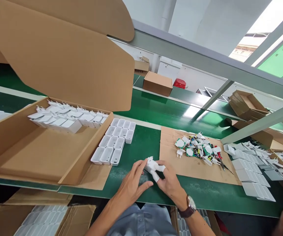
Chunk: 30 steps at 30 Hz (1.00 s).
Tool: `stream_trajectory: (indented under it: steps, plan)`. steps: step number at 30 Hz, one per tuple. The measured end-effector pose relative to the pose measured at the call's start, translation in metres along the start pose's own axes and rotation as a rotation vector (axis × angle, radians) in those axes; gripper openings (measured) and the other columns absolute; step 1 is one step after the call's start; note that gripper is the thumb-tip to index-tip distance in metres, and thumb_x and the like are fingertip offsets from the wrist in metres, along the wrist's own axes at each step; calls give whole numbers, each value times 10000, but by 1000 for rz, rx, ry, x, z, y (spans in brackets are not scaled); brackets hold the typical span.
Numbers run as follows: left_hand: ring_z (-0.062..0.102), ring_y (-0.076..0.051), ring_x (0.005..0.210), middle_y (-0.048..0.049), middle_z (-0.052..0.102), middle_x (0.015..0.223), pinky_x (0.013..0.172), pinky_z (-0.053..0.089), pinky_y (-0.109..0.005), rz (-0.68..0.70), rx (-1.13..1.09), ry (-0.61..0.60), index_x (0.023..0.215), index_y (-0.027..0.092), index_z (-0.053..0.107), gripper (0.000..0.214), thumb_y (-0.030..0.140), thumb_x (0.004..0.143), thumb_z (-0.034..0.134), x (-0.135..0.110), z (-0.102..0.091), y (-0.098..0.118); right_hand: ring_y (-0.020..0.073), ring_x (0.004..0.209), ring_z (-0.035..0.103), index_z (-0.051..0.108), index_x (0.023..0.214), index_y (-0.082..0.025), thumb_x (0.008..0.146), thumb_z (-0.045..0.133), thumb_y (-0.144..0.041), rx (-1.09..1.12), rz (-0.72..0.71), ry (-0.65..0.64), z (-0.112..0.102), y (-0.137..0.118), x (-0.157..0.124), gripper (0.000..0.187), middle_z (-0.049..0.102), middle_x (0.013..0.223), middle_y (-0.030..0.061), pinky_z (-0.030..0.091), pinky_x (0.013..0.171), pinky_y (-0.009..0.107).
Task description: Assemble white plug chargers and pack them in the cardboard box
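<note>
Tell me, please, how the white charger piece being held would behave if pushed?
The white charger piece looks like moulded plastic: probably stiff. Its boxy body should slide, not roll. The left hand and right hand pinch it loosely, suggesting lightness.

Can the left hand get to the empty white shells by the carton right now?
Probably yes: the shells lie uncovered just beyond the left hand, bare belt between, though its fingers touch the white plug.

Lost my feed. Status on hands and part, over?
Left hand and right hand shut on white charger. Empty casings left of it, parts pile right. Nothing in the way.
</note>
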State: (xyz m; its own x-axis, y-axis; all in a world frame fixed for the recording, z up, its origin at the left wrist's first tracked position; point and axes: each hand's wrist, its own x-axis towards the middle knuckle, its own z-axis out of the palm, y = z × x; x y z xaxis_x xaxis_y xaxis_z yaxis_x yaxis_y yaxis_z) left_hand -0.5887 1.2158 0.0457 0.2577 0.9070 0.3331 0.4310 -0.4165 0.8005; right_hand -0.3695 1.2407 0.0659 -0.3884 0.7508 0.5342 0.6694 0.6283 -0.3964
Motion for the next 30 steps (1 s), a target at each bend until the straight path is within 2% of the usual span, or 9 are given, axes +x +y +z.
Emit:
stream_trajectory:
  steps: [3,8,12,15,18,24,27,30]
  plan:
    - [728,-202,974,-121,578,1462,894,654,-376,-6,14,-22,1661,338,311,674,489,1060,574,-2,0,0,218,1010,726,607,1144,-226,988,581,-188,-122,104,17,-16,37,34,163,716,1120,103,624,869,352]
    - [762,-231,1083,-119,657,1417,955,658,-370,2,6,-45,1461,277,586,419,436,1075,552,-3,-6,0,218,910,646,613,994,-188,888,584,-103,-409,378,4,-39,107,104,138,655,1071,102,559,841,360]
    - [756,-258,1175,-112,712,1339,991,654,-371,76,52,17,1332,250,670,314,387,1067,570,-5,-3,-4,170,822,598,620,944,-161,923,646,-147,-589,531,-82,-37,126,131,36,634,1011,47,521,800,330]
    - [767,-249,1154,-109,734,1291,968,664,-349,128,79,60,1312,243,676,289,348,1065,570,-5,1,-8,162,826,601,631,993,-159,969,680,-230,-672,583,-151,-36,125,132,89,646,1036,29,506,788,321]
    - [774,-251,1138,-108,738,1277,947,674,-351,159,112,72,1308,246,678,282,339,1062,574,-7,1,-9,179,869,622,642,1018,-162,957,646,-200,-714,590,-204,-45,120,126,72,665,1082,61,474,786,305]
    - [774,-240,1122,-95,743,1253,943,674,-334,206,122,86,1302,266,679,265,325,1066,574,-7,1,-8,248,1040,649,658,947,-190,851,654,-137,-744,530,-290,-71,113,94,110,714,1073,101,451,868,300]
    - [771,-233,1100,-96,747,1224,937,672,-325,247,112,111,1315,265,664,264,292,1071,567,-5,1,-2,276,1064,654,661,917,-198,768,659,-71,-740,483,-310,-72,112,75,196,734,1041,106,462,889,319]
    - [751,-245,1115,-109,741,1231,940,666,-353,295,169,163,1322,249,657,280,214,1061,561,-3,-8,6,288,1069,661,669,932,-204,724,596,-32,-718,417,-281,-71,115,62,279,735,1082,117,483,902,349]
